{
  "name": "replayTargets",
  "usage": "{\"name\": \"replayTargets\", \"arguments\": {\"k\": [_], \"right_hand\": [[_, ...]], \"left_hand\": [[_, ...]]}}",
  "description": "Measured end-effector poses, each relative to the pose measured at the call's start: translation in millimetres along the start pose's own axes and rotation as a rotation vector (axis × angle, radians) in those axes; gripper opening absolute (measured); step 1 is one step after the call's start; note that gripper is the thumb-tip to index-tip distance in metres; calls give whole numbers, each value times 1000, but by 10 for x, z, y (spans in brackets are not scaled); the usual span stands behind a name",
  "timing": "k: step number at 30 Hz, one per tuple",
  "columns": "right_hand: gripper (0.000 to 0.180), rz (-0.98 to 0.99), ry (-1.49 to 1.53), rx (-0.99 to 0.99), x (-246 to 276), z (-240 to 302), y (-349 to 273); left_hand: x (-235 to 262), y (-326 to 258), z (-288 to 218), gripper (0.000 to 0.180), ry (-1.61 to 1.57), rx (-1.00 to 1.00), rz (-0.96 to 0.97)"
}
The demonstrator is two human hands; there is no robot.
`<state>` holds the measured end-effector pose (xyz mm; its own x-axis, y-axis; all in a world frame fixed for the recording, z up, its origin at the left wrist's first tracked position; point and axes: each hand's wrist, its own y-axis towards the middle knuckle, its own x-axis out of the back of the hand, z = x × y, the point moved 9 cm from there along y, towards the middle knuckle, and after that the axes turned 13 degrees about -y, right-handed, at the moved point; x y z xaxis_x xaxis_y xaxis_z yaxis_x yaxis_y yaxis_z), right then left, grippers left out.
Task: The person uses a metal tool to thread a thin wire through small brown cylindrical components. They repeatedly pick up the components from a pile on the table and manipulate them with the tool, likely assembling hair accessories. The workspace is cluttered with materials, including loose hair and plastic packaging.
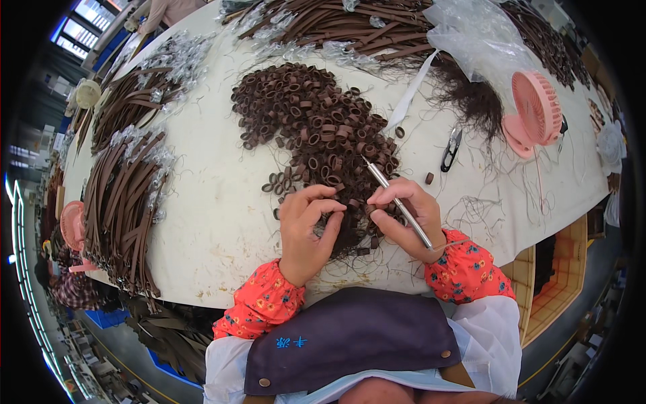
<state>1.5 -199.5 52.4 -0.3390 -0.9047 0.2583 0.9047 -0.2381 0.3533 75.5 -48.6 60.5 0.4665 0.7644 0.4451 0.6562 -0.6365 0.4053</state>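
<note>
A broad white work table [202,215] fills the view, curving away toward a workshop floor at the rim. At nine o'clock lie long bundles of brown straps [124,195], with more of them at twelve o'clock. At the centre spreads a heap of small brown loops [313,124]. A clump of dark hair [471,101] sits at one o'clock beside a clear plastic bag [471,34], and a pink handheld fan [535,114] stands at two o'clock. Black thread snips [451,149] lie just left of the fan. Below the heap, the left hand [306,229] pinches a dark hair tuft [350,232] with narrow, curled fingers. The right hand [407,219], fingers closed, holds a thin metal hook needle [397,200] slanted toward eleven o'clock.
</note>
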Motion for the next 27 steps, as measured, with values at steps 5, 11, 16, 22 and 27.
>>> {"name": "replayTargets", "arguments": {"k": [5,11,16,22,27], "right_hand": [[25,-2,-2,-4,-18,-33,-10],[25,-32,-53,81,-30,11,-11],[25,-15,0,42,-94,-30,-38],[25,97,176,-250,-170,-177,-79],[25,135,246,-304,-205,-215,-67]], "left_hand": [[-183,-101,249,24,-810,358,36],[-537,-278,266,22,-1146,717,213],[-564,-321,358,16,-1104,765,180],[-422,-265,360,12,-903,534,45],[-355,-237,305,13,-779,488,0]]}}
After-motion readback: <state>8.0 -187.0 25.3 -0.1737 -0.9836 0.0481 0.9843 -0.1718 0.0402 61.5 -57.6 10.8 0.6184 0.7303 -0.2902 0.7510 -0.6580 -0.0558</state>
